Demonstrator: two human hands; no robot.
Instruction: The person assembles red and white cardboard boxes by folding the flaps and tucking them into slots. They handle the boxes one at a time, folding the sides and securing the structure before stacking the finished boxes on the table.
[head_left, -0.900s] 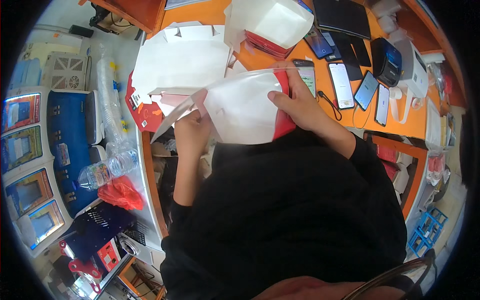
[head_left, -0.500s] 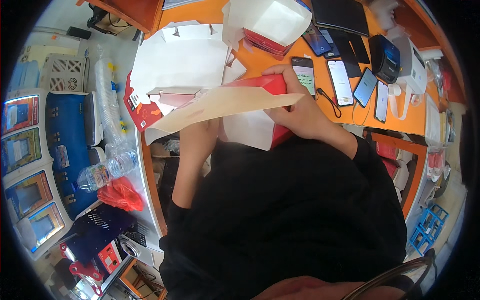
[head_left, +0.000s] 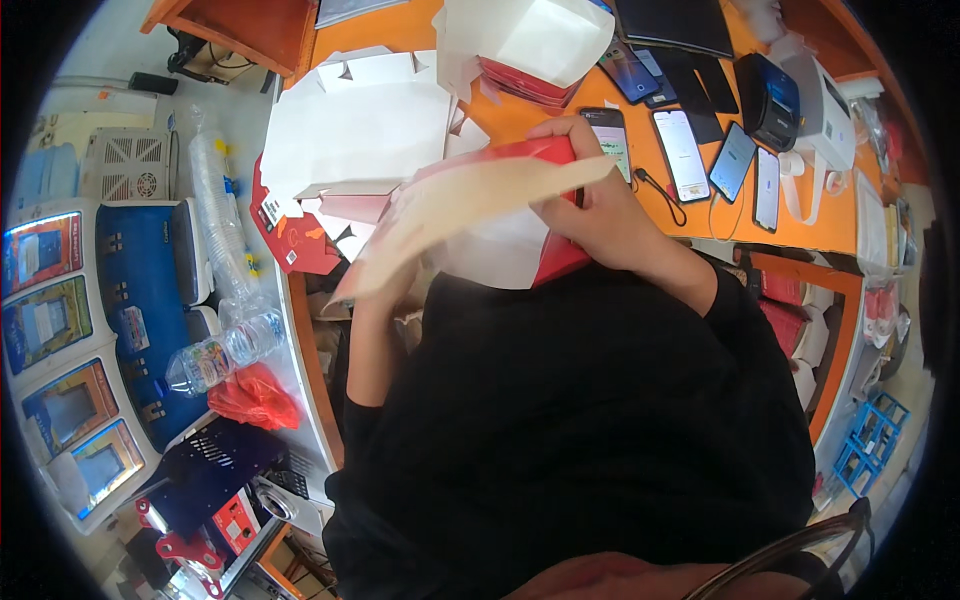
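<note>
In front of my body is a partly folded red and white paperboard box [head_left: 495, 250], its long pale flap lifted across the front and smeared by motion. My right hand [head_left: 600, 215] is closed on the box's red right side, thumb in front and fingers over the top edge. My left hand [head_left: 395, 290] is under the left part of the box; the flap hides its fingers. Beyond it lie flat white and red carton blanks [head_left: 365, 120]. A stack of nested folded boxes [head_left: 535, 50], white inside and red outside, stands at the far middle of the orange table [head_left: 790, 225].
Several phones [head_left: 680, 155] and a short black cable [head_left: 662, 198] lie to the right of the box. Behind them are a black card terminal [head_left: 768, 100] and a white printer [head_left: 825, 110]. A plastic bottle [head_left: 225, 350] and red bag [head_left: 252, 398] lie on the left counter.
The box's long flap has swung and bent, its left end dropping lower. My left hand has shifted slightly behind it. My right hand keeps its grip on the red side.
</note>
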